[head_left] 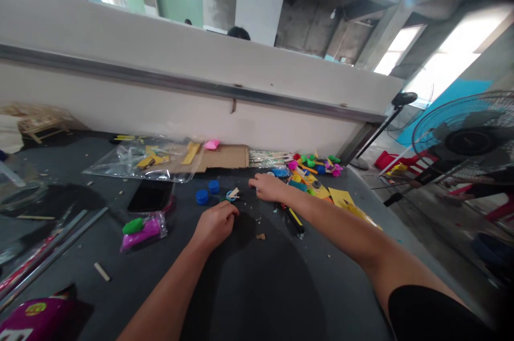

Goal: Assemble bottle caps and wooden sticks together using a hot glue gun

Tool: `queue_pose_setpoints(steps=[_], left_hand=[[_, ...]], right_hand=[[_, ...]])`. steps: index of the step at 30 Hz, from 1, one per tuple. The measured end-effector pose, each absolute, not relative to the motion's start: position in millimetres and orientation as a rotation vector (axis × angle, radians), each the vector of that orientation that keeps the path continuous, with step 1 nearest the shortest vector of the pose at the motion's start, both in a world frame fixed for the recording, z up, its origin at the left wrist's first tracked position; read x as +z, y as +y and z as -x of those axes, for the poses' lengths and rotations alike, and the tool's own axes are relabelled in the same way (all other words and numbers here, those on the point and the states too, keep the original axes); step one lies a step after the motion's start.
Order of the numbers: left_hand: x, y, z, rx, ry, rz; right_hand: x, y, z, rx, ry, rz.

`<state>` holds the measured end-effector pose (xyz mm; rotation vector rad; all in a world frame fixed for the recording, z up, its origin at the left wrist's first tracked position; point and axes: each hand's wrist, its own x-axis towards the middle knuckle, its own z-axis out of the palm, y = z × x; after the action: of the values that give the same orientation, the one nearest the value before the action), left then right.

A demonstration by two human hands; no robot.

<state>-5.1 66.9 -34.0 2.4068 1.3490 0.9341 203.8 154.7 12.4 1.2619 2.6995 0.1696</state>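
The left hand (214, 226) curls narrowly and the right hand (267, 187) reaches out half-open, both just beside a small cluster of pale wooden sticks and a blue plastic ring (232, 195). I cannot tell whether either holds it. Two ribbed blue bottle caps (202, 197) sit just left of it.

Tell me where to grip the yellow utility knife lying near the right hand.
Take the utility knife's yellow-and-black body around the middle, from above, pinching its narrow sides. It lies flat and diagonal on the dark table top, with the right hand just beyond it. Which end holds the blade is too small to tell, so keep off both ends.
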Motion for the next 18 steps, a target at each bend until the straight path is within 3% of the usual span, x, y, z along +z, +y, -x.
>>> queue_pose_setpoints(steps=[9,14,18], left_hand=[[-31,66,4,0.936,1.353,-2.4],[-30,66,4,0.915,1.371,-2.384],[-30,67,4,0.903,1.388,-2.384]], right_hand=[[-10,131,-206,-0.051,2.692,-1.753],[10,147,-238,-0.924,2.776,-2.243],[29,160,-275,-1.174,2.804,-2.179]])
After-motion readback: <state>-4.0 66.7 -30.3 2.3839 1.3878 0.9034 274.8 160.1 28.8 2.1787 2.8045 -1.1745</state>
